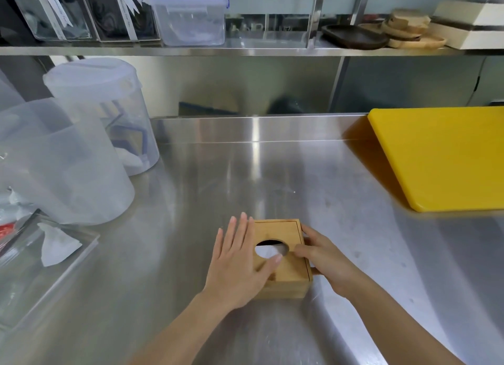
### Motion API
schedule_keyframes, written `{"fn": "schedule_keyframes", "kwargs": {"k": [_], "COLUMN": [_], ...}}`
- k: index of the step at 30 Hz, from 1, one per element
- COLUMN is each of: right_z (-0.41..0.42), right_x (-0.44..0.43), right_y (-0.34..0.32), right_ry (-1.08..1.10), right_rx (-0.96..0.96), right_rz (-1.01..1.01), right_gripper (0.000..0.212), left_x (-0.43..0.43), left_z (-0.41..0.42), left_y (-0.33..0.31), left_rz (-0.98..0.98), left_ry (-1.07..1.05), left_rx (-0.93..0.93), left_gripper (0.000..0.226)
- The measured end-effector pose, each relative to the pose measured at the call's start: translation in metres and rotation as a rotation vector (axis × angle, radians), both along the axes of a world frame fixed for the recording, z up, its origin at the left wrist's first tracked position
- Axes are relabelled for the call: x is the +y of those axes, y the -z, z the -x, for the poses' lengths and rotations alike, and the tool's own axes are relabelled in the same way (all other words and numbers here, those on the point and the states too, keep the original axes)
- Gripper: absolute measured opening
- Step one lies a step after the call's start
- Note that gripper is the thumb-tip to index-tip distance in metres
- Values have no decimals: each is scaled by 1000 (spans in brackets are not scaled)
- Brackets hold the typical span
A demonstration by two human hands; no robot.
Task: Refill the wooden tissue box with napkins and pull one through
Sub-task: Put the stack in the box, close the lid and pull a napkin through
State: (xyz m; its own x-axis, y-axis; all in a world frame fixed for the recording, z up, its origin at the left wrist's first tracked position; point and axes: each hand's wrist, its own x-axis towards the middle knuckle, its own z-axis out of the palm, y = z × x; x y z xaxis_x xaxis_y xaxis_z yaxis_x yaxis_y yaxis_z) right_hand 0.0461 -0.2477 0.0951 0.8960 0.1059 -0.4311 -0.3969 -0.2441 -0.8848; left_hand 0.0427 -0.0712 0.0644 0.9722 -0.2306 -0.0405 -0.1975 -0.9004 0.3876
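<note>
The left hand (pixel 240 261) lies flat and open on the lid of the wooden tissue box (pixel 283 258) at the counter's near middle, its thumb at the round opening (pixel 271 248) where a white napkin (pixel 268 251) shows, while the right hand (pixel 321 255) clasps the box's right side.

Commercial kitchen: stainless steel counter (pixel 245 173), steel shelf (pixel 191 50), yellow cutting board (pixel 441 157).
</note>
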Motion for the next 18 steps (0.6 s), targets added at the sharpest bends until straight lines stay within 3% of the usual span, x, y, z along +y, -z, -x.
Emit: {"fn": "schedule_keyframes", "kwargs": {"k": [5,9,11,15,18], "right_z": [2,3,3,-1,-3], "right_x": [1,3,9,20,27], "right_y": [0,6,1,-5,-10], "right_ry": [-15,-12,-91,-410,-504], "right_rx": [-75,-430,-580,-568,-480], "right_rz": [40,529,674,888,1016], "right_gripper": [41,42,30,37,42], "left_x": [1,2,2,2,2], "left_z": [0,0,1,1,1], "left_y": [3,5,5,6,6], "left_rz": [-98,-101,-96,-52,-4], "left_ry": [56,57,59,53,47], "left_rx": [-98,-125,-120,-116,-105], "left_gripper": [100,93,90,88,85]}}
